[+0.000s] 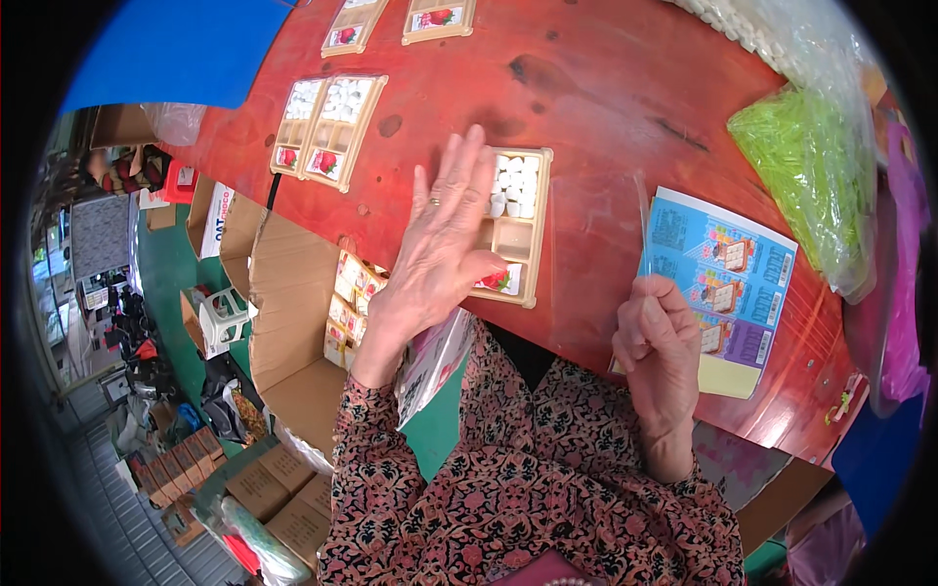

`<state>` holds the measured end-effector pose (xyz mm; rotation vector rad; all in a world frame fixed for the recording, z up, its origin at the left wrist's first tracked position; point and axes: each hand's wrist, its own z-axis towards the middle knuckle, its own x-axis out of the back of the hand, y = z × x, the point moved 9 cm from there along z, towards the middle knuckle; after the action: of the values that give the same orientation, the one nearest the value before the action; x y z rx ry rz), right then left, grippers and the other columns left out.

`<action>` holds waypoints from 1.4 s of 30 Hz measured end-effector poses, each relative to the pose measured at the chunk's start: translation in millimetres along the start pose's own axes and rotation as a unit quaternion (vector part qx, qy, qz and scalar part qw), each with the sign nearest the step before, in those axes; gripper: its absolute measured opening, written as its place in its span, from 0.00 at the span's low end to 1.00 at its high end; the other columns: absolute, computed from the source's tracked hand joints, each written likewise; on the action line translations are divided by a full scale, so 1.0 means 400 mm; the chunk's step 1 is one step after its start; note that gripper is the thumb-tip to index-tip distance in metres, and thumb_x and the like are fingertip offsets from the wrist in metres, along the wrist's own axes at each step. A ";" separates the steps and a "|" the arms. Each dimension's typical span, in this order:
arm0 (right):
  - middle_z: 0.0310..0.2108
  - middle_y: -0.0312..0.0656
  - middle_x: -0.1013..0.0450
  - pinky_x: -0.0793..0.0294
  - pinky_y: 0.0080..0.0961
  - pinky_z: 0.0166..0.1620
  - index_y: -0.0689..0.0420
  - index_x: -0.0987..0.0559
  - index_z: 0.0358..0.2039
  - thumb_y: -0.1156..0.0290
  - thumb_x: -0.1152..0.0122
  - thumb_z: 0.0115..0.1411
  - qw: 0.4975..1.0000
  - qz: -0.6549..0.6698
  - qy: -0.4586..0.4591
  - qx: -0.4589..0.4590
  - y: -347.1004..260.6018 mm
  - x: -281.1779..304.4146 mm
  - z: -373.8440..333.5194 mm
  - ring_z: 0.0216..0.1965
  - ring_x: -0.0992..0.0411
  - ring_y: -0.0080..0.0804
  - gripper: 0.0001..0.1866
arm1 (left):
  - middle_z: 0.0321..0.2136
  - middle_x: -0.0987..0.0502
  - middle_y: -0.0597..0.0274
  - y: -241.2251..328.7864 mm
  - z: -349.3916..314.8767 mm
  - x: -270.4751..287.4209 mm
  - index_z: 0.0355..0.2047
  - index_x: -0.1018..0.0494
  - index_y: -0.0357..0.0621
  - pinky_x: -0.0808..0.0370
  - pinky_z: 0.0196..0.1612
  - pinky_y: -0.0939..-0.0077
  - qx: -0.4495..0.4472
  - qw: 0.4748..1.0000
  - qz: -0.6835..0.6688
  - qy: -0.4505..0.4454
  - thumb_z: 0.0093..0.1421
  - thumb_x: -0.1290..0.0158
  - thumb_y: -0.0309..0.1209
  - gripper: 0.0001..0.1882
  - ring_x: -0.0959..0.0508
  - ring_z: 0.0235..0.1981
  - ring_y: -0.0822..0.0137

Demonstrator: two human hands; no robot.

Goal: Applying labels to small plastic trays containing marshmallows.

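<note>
My left hand (445, 230) lies flat, fingers stretched out, over the left side of a tan compartment tray (531, 234). The tray holds small white pieces (514, 186) in its far part and a red strawberry-printed piece (503, 280) at its near end; my palm hides the rest. To the right, my right hand (657, 337) is closed in a pinch on what looks like the edge of a clear plastic bag (596, 234), whose film reaches toward the tray. Beside that hand lies a blue sheet of printed labels (728, 283) with a pale yellow lower strip.
Several similar trays (342, 127) rest at the far left of the red table (606, 88). A bag of bright green strips (806, 176) and clear plastic with white pieces (738, 24) occupy the right. An open cardboard box (293, 322) containing packed trays stands off the table's left edge.
</note>
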<state>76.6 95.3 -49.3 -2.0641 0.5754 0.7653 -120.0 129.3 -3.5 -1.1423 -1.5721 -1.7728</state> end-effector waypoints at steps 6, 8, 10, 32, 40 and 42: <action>0.16 0.28 0.42 0.49 0.13 0.19 0.60 0.28 0.40 0.68 0.43 0.61 1.000 0.006 -0.001 0.002 -0.005 -0.006 0.001 0.16 0.48 0.14 0.11 | 0.67 0.61 0.54 0.009 0.013 -0.042 0.67 0.60 0.50 0.68 0.65 0.48 0.003 0.993 0.116 -0.032 0.58 0.57 0.56 0.43 0.63 0.68 0.52; 0.16 0.28 0.42 0.49 0.13 0.19 0.60 0.29 0.40 0.68 0.43 0.61 1.000 0.005 0.005 0.005 -0.006 -0.003 0.000 0.16 0.48 0.14 0.11 | 0.67 0.63 0.53 0.007 0.009 -0.037 0.67 0.61 0.46 0.66 0.65 0.45 0.009 0.996 0.077 -0.031 0.51 0.46 0.48 0.51 0.63 0.68 0.52; 0.16 0.28 0.42 0.49 0.14 0.19 0.60 0.28 0.40 0.68 0.43 0.61 1.000 0.007 0.003 0.004 -0.005 -0.003 -0.001 0.16 0.48 0.14 0.11 | 0.67 0.63 0.54 0.006 0.002 -0.021 0.67 0.61 0.47 0.66 0.65 0.44 0.009 0.999 0.035 -0.016 0.50 0.45 0.46 0.50 0.63 0.68 0.52; 0.22 0.30 0.33 0.44 0.11 0.22 0.59 0.30 0.42 0.74 0.39 0.56 0.991 0.088 -0.091 -0.046 0.073 -0.145 0.016 0.20 0.41 0.14 0.14 | 0.46 0.28 0.54 -0.011 -0.097 0.075 0.53 0.33 0.33 0.31 0.49 0.71 0.088 0.910 -0.360 0.184 0.64 0.58 0.51 0.31 0.27 0.42 0.67; 0.22 0.29 0.33 0.44 0.10 0.23 0.61 0.30 0.44 0.71 0.42 0.60 0.974 -0.226 -0.007 0.023 0.085 -0.143 0.046 0.21 0.40 0.11 0.13 | 0.35 0.26 0.63 -0.059 -0.144 0.022 0.50 0.30 0.35 0.29 0.39 0.85 0.221 0.814 -0.482 0.237 0.55 0.45 0.18 0.21 0.27 0.35 0.77; 0.22 0.29 0.33 0.44 0.09 0.24 0.63 0.32 0.48 0.72 0.43 0.60 0.958 -0.278 -0.007 0.067 0.071 -0.147 0.047 0.22 0.39 0.12 0.17 | 0.34 0.26 0.64 -0.060 -0.137 0.022 0.49 0.29 0.35 0.28 0.36 0.86 0.204 0.809 -0.491 0.252 0.55 0.45 0.17 0.20 0.28 0.32 0.77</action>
<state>11.0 102.6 -32.6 -1.9518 0.0202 0.3931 -158.1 82.5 -8.0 0.4686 -2.1753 -1.8738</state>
